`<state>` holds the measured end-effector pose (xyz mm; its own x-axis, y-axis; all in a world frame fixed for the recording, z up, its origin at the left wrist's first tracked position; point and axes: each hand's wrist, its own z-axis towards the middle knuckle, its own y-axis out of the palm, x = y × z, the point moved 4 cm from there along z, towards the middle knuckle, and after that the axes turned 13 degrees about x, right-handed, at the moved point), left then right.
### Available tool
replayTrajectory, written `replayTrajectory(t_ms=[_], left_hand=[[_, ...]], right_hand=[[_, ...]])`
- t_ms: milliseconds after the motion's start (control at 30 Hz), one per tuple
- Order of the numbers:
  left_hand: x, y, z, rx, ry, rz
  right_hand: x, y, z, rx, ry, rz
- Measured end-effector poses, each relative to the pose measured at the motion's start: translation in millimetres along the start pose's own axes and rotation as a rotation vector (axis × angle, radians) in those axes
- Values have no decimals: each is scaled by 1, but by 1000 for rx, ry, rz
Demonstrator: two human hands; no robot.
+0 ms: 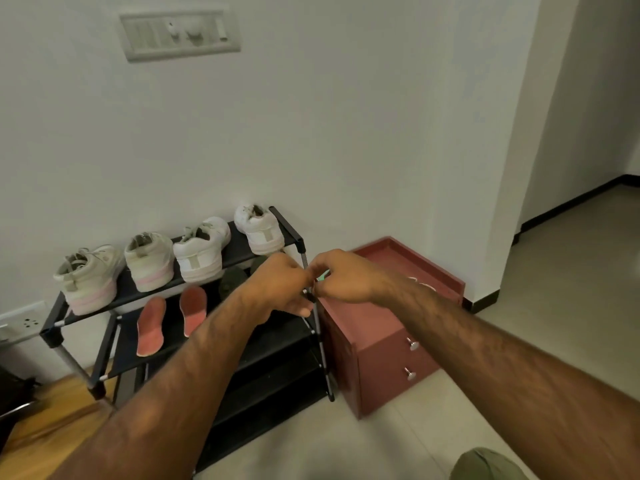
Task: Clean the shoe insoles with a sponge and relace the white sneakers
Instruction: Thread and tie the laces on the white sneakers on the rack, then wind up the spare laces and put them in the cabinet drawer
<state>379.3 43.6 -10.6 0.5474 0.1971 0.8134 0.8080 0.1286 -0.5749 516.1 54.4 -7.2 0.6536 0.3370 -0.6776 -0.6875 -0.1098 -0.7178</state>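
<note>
Four white sneakers stand heels toward me on the top shelf of a black shoe rack (pixel 239 249): one at the far left (pixel 88 278), one beside it (pixel 149 261), a third (pixel 201 249) and the rightmost (pixel 258 228). Two red insoles (pixel 151 327) (pixel 192 310) lie on the second shelf. My left hand (pixel 277 285) and my right hand (pixel 341 277) meet in front of the rack's right post. A small green thing, seemingly a sponge (pixel 322 276), shows between them, and my right hand pinches it. The back of my left hand hides its grip.
A red cabinet (pixel 384 344) with two drawer knobs stands right of the rack, touching it. A dark shoe (pixel 232 280) lies on the second shelf behind my left hand. A wall socket (pixel 24 322) is at the far left. A switch panel (pixel 180 34) hangs above.
</note>
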Motion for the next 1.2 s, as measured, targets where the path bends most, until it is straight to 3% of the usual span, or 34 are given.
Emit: replayTrajectory(t_ms=[400, 800, 967, 1200], left_hand=[[-108, 137, 102, -129, -174, -80], [-111, 326, 168, -415, -292, -140], [-128, 392, 168, -469, -281, -163], [-162, 455, 196, -370, -225, -117]], right_hand=[[175, 114, 43, 63, 280, 135], [343, 109, 29, 217, 686, 221], [404, 112, 14, 219, 738, 241], [471, 127, 39, 106, 686, 106]])
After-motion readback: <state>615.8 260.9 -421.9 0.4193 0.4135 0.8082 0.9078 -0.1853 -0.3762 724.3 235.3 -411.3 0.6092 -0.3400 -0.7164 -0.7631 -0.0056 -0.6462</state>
